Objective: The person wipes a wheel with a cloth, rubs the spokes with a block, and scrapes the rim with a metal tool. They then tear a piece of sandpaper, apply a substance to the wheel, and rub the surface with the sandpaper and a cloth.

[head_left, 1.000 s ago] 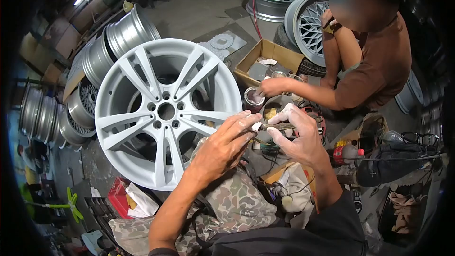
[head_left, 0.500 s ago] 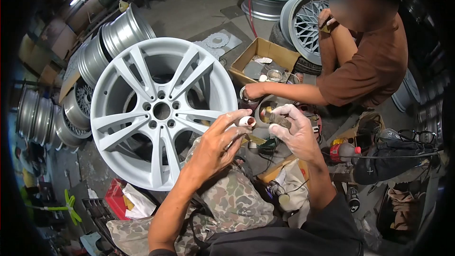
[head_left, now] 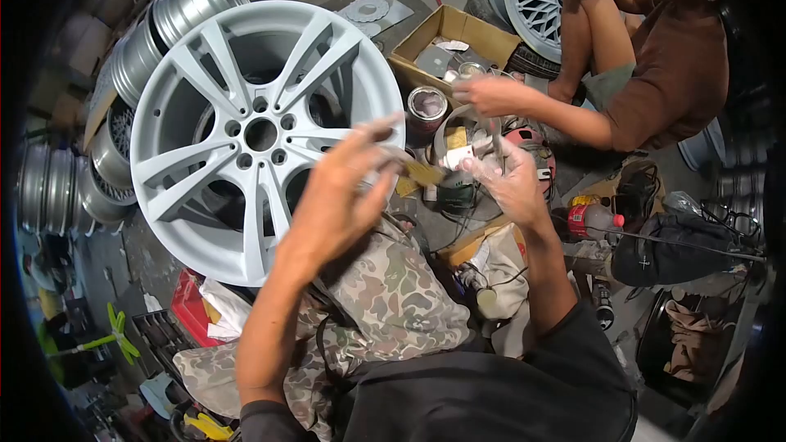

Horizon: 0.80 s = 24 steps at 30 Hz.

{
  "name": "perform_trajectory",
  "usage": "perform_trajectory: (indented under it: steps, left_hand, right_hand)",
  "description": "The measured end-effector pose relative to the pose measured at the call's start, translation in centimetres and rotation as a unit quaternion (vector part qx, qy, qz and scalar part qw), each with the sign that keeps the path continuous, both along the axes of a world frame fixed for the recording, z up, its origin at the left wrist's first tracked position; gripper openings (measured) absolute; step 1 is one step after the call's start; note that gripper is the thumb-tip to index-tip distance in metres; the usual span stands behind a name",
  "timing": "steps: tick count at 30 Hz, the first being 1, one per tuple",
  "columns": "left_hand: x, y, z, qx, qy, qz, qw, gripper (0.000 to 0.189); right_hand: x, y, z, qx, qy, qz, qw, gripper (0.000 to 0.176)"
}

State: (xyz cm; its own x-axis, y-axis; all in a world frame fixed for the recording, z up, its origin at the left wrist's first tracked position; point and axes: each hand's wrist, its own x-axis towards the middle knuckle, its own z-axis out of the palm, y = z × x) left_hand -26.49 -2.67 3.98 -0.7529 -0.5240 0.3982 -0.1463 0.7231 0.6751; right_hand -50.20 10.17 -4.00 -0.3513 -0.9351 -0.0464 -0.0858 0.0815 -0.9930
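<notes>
In my right hand (head_left: 514, 180), closed fingers hold a small white cylinder (head_left: 458, 157), its free end pointing left. My left hand (head_left: 348, 184) is blurred by motion and lies just left of it. A mustard-yellow piece like folded sandpaper (head_left: 423, 172), also smeared, appears at the left fingertips. Both hands have whitish dust on the fingers. A large pale-grey car wheel rim (head_left: 323, 135) lies face up to the left, partly behind my left hand.
A co-worker's hand (head_left: 499, 96) reaches beside an open can (head_left: 426, 105). Behind it stands a cardboard box (head_left: 471, 29). More rims (head_left: 196, 0) lean at upper left. To the right are a bottle (head_left: 594, 219) and a dark bag (head_left: 655, 266).
The white cylinder has passed from my left hand to my right. My left hand has moved left and up. The co-worker's hand has moved away from the can, and the view has tilted down.
</notes>
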Motion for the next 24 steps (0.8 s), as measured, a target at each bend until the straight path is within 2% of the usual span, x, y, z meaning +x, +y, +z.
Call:
perform_trajectory:
  steps: [1, 2, 3, 4, 5, 6, 7, 10, 12, 13, 15, 16, 17, 19, 20, 21, 22, 24]
  left_hand:
    - [1.0, -0.6, 0.8, 0.032, 0.002, 0.049, 0.998, 0.02]
    - [2.0, -1.3, 1.5, 0.079, 0.006, 0.091, 0.993, 0.022]
    - [3.4, -2.2, 1.8, 0.067, 0.03, 0.112, 0.991, 0.022]
    - [4.7, -2.6, 2.1, 0.134, 0.055, 0.148, 0.978, 0.021]
    - [6.3, -2.9, 2.6, 0.156, 0.053, 0.181, 0.97, 0.022]
    - [7.5, -3.3, 2.5, 0.161, 0.073, 0.197, 0.964, 0.021]
    - [8.7, -3.6, 2.4, 0.164, 0.093, 0.213, 0.959, 0.021]
    - [12.2, -3.5, 2.6, 0.145, 0.05, 0.251, 0.956, 0.021]
    - [13.6, -2.8, 2.7, 0.149, 0.046, 0.261, 0.953, 0.021]
    - [14.1, -2.6, 2.8, 0.155, 0.042, 0.273, 0.948, 0.021]
    - [15.2, -2.3, 2.9, 0.154, 0.043, 0.285, 0.945, 0.021]
    - [16.0, -2.4, 2.9, 0.154, 0.033, 0.295, 0.942, 0.021]
    - [17.0, -2.3, 3.1, 0.155, 0.023, 0.311, 0.937, 0.021]
    - [18.6, -2.7, 3.8, 0.135, -0.007, 0.336, 0.932, 0.023]
    - [19.2, -3.1, 4.4, 0.126, -0.019, 0.338, 0.932, 0.024]
    - [19.7, -3.4, 5.1, 0.155, -0.005, 0.334, 0.93, 0.028]
    - [20.6, -4.1, 5.2, 0.153, -0.018, 0.339, 0.928, 0.029]
    - [21.2, -4.4, 6.4, 0.203, 0.011, 0.321, 0.925, 0.031]
  right_hand:
    - [0.1, 0.1, -0.2, 0.025, 0.018, -0.018, 0.999, 0.023]
    - [0.7, 0.7, 0.1, 0.12, 0.1, -0.013, 0.988, 0.027]
    - [0.2, 1.4, -6.0, 0.111, 0.116, -0.009, 0.987, 0.036]
    - [0.6, 2.1, -9.5, 0.178, 0.154, -0.003, 0.972, 0.048]
    - [1.2, 2.1, -11.3, 0.284, 0.182, 0.024, 0.941, 0.053]
    - [1.9, 2.7, -15.8, 0.277, 0.214, 0.015, 0.937, 0.056]
    - [3.0, 2.6, -17.7, 0.297, 0.253, 0.007, 0.921, 0.054]
    - [5.2, 1.3, -19.9, 0.315, 0.3, -0.013, 0.9, 0.049]
    - [5.7, 0.3, -21.9, 0.369, 0.357, 0.044, 0.857, 0.04]
    - [5.6, 0.2, -24.3, 0.365, 0.359, 0.045, 0.858, 0.04]
    - [5.2, 0.7, -28.7, 0.344, 0.431, 0.021, 0.834, 0.029]
    - [5.1, 0.8, -27.8, 0.359, 0.423, 0.025, 0.831, 0.021]
    - [4.9, 1.0, -27.1, 0.36, 0.429, 0.03, 0.828, 0.037]
    - [4.7, 2.2, -23.7, 0.308, 0.442, 0.056, 0.841, 0.05]
    - [4.7, 2.6, -22.0, 0.293, 0.431, 0.044, 0.852, 0.048]
    - [4.0, 3.1, -19.9, 0.228, 0.386, 0.059, 0.892, 0.048]
    - [3.6, 3.2, -19.0, 0.187, 0.387, 0.042, 0.902, 0.047]
    - [1.9, 2.7, -14.2, 0.169, 0.324, 0.062, 0.929, 0.046]
